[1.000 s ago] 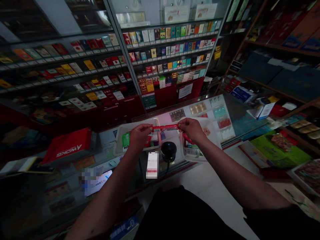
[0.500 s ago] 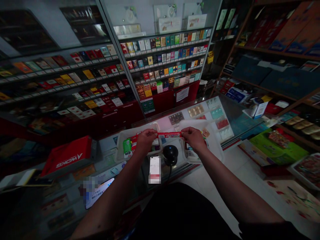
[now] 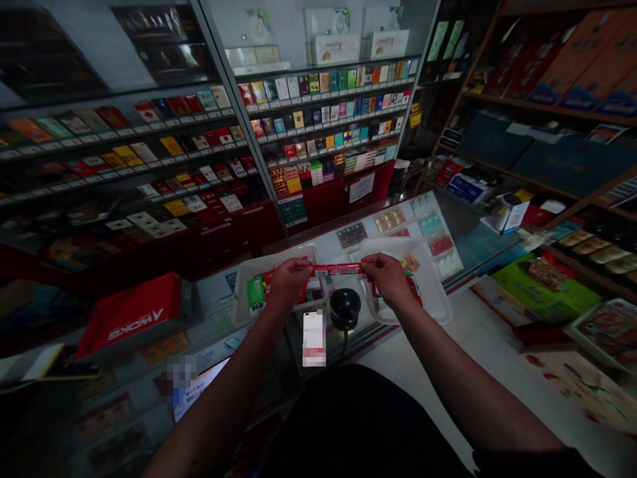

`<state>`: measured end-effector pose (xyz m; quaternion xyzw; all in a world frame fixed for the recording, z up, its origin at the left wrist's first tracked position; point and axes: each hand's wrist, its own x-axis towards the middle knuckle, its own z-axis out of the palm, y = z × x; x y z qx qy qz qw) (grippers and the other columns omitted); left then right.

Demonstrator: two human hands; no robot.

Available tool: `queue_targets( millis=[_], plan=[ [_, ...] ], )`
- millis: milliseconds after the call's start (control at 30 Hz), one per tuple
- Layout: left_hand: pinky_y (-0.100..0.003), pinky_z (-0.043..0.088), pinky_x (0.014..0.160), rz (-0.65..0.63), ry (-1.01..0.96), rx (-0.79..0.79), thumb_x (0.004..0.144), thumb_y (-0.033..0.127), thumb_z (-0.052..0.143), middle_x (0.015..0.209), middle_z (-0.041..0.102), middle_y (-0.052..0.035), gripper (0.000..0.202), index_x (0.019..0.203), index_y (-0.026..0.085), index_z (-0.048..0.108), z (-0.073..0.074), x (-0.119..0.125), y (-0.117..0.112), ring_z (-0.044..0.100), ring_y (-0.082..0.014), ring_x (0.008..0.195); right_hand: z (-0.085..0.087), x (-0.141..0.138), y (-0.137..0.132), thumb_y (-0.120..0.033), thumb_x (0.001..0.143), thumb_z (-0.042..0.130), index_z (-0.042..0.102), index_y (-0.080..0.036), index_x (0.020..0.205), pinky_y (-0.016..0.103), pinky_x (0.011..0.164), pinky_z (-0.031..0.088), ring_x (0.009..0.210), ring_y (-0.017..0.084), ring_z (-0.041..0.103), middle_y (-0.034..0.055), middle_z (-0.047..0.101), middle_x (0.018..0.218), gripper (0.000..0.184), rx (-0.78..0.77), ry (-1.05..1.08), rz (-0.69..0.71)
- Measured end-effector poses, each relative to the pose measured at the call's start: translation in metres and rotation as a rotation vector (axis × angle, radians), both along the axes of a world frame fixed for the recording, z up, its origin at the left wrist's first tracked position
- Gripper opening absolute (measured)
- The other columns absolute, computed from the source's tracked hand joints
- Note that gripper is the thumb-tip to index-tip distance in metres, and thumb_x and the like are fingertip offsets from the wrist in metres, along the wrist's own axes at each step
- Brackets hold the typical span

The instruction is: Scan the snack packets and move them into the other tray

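We have the red pack [image 3: 337, 269] pinched at both ends: left hand [image 3: 290, 282] on one, right hand [image 3: 388, 275] on the other, fingertips only. It's up in the air, roughly level, and in our view sits between the left tray [image 3: 239, 292] and right tray [image 3: 432, 279], just beyond the black dome [image 3: 345, 309]. Main risk: small grip area, so a slip at either end could drop it on the dome or into a tray. Uneven pull might tear the wrapper, inward push might buckle it. If we dip too low, we could clip the phone [image 3: 311, 332] or snag the cord [image 3: 345, 345]
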<state>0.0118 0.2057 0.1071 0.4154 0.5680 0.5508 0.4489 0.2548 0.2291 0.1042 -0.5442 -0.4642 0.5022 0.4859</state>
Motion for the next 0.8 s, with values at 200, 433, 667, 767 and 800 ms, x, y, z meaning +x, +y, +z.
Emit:
queue_targets(
  millis=[200,433,667,767,800],
  plan=[
    [-0.025,0.049,0.062,-0.004,-0.013,-0.043,0.065,0.032,0.079,0.074,0.071,-0.0020,0.026,0.083,0.016,0.069,-0.009,-0.004,-0.004,0.062,-0.0136,0.064,-0.009,-0.003,-0.002,-0.035,0.067,0.073,0.068,-0.018,0.083,0.024,0.050,0.044,0.050,0.013,0.057,-0.0009,0.065,0.059,0.024,-0.012,-0.020,-0.009],
    [-0.027,0.049,0.064,-0.003,0.046,-0.060,0.064,0.035,0.079,0.076,0.072,-0.0034,0.027,0.082,0.016,0.070,-0.020,-0.002,-0.002,0.063,-0.0152,0.065,-0.017,-0.003,-0.006,-0.037,0.068,0.073,0.069,-0.018,0.084,0.024,0.049,0.043,0.051,0.013,0.056,-0.0010,0.065,0.059,0.025,-0.037,-0.022,-0.022],
    [-0.026,0.048,0.061,-0.010,0.075,-0.064,0.068,0.033,0.077,0.075,0.072,-0.0024,0.024,0.084,0.017,0.071,-0.026,0.003,-0.001,0.063,-0.0146,0.064,-0.019,0.002,-0.007,-0.038,0.067,0.072,0.068,-0.018,0.081,0.026,0.053,0.046,0.055,0.014,0.058,0.0006,0.066,0.062,0.024,-0.024,-0.020,-0.066],
    [-0.026,0.047,0.061,-0.004,0.094,-0.052,0.068,0.033,0.076,0.074,0.072,-0.0026,0.022,0.083,0.017,0.071,-0.026,0.003,-0.001,0.062,-0.0142,0.064,-0.022,0.004,-0.005,-0.037,0.068,0.072,0.069,-0.018,0.083,0.026,0.054,0.047,0.055,0.014,0.058,0.0008,0.066,0.062,0.024,-0.004,-0.026,-0.072],
    [-0.026,0.047,0.061,-0.008,0.099,-0.049,0.068,0.033,0.076,0.075,0.072,-0.0027,0.022,0.083,0.017,0.071,-0.026,0.003,0.000,0.062,-0.0141,0.064,-0.023,0.004,-0.005,-0.036,0.069,0.072,0.069,-0.017,0.083,0.025,0.053,0.046,0.054,0.014,0.058,0.0006,0.066,0.062,0.024,0.003,-0.026,-0.069]
  ],
)
